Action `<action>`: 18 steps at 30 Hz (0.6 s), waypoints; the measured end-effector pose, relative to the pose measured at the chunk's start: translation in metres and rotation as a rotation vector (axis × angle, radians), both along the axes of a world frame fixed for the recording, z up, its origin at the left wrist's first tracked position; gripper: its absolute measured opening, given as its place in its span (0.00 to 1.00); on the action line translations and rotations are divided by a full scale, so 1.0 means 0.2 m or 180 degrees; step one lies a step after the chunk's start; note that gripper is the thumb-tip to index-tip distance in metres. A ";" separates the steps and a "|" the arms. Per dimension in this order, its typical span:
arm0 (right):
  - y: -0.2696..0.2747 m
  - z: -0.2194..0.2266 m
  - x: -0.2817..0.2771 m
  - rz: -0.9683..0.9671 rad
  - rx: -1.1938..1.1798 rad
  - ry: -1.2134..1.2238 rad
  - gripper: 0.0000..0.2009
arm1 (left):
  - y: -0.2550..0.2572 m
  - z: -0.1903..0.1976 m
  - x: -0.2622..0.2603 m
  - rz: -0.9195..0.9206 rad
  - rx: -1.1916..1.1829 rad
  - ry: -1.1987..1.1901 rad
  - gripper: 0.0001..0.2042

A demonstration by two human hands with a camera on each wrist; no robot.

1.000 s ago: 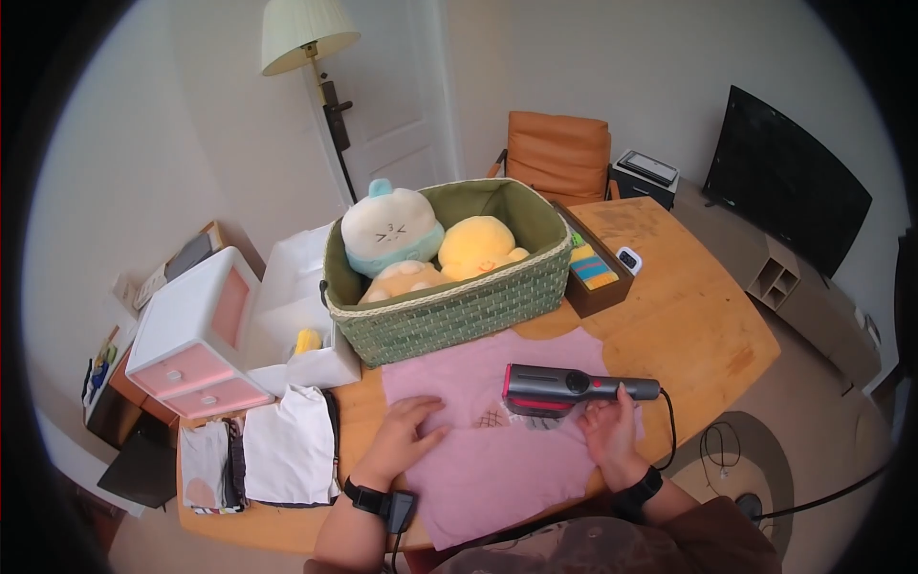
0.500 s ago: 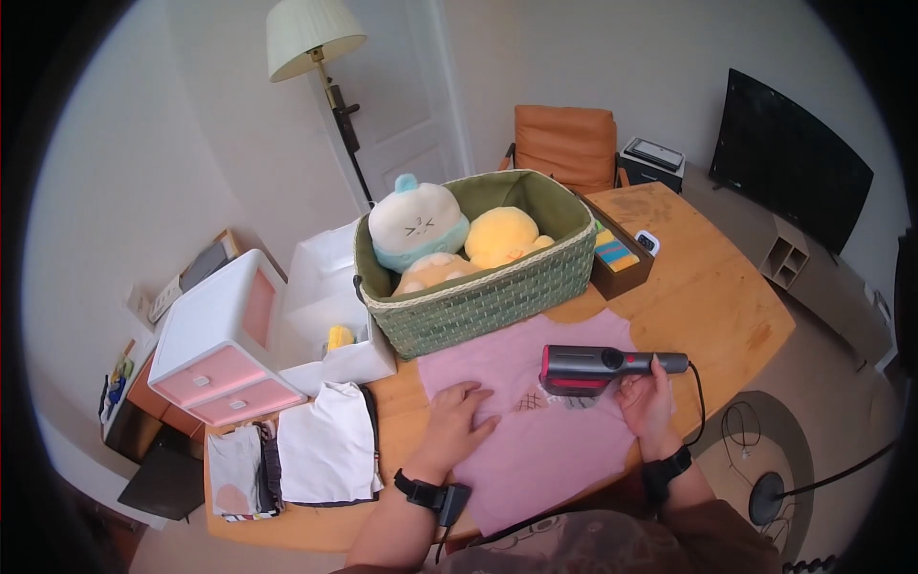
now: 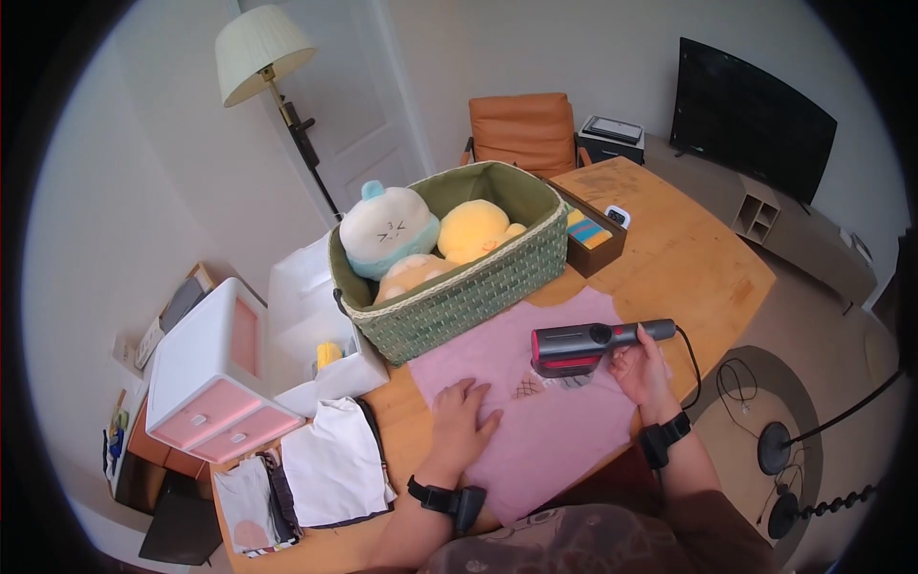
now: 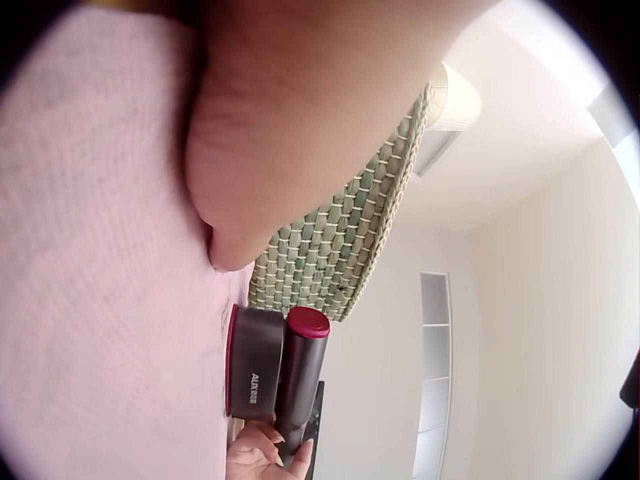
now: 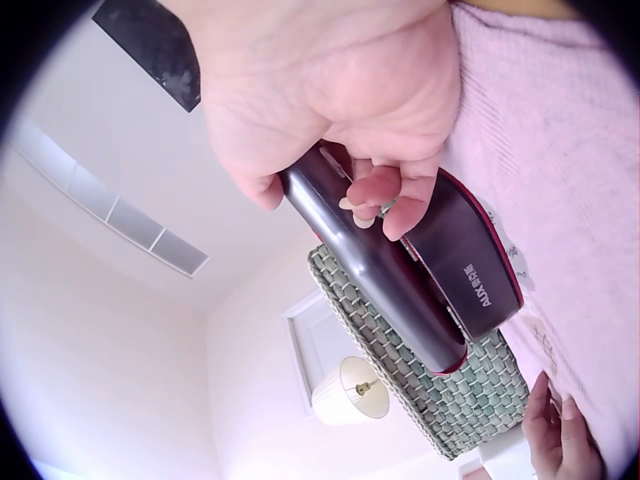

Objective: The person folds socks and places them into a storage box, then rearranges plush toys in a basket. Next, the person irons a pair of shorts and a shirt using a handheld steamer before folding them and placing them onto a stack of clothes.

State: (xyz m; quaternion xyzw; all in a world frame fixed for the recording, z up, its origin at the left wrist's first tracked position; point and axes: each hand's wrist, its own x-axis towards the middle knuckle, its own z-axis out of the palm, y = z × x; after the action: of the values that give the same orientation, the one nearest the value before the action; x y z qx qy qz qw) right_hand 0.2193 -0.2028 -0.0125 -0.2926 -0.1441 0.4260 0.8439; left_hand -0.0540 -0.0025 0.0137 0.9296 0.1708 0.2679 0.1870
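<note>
A pink garment (image 3: 564, 445) with a small print lies spread at the front of the wooden table. My right hand (image 3: 639, 371) grips the handle of a dark grey and red handheld garment steamer (image 3: 583, 342), its fingers wrapped under the handle in the right wrist view. The steamer's red-edged plate faces down, right at the cloth beside the print. On the left part of the garment rests my left hand (image 3: 464, 421), fingers relaxed on the fabric. AUX lettering shows on the steamer head (image 5: 465, 265) in the right wrist view.
Behind the garment stands a green woven basket (image 3: 459, 301) with plush toys. Folded clothes (image 3: 335, 464) lie at left, near a white and pink drawer unit (image 3: 196, 383) and a white open box (image 3: 335, 383). A brown box (image 3: 598, 258) sits at right. The steamer's cord (image 3: 696, 368) drops over the table edge.
The head view has shifted, so the whole scene sits differently in it. The right hand keeps its grip on the steamer near the print, and the left hand stays on the garment.
</note>
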 end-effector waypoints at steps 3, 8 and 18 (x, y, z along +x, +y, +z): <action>0.02 0.01 -0.01 -0.0092 -0.0061 0.0167 0.15 | 0.00 -0.01 0.00 0.0016 -0.0032 0.0013 0.22; 0.03 0.00 0.00 -0.0118 -0.0125 0.0274 0.16 | 0.00 0.01 -0.01 0.0017 -0.0047 0.0076 0.23; 0.02 -0.02 0.04 0.0420 -0.0283 0.0087 0.22 | -0.01 0.05 -0.01 -0.0007 -0.0071 0.0283 0.25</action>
State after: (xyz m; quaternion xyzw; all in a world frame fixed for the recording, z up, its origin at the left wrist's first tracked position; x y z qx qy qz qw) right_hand 0.2281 -0.1985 -0.0158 -0.3139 -0.1325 0.4906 0.8020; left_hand -0.0567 -0.0038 0.0239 0.9386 0.1809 0.2242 0.1899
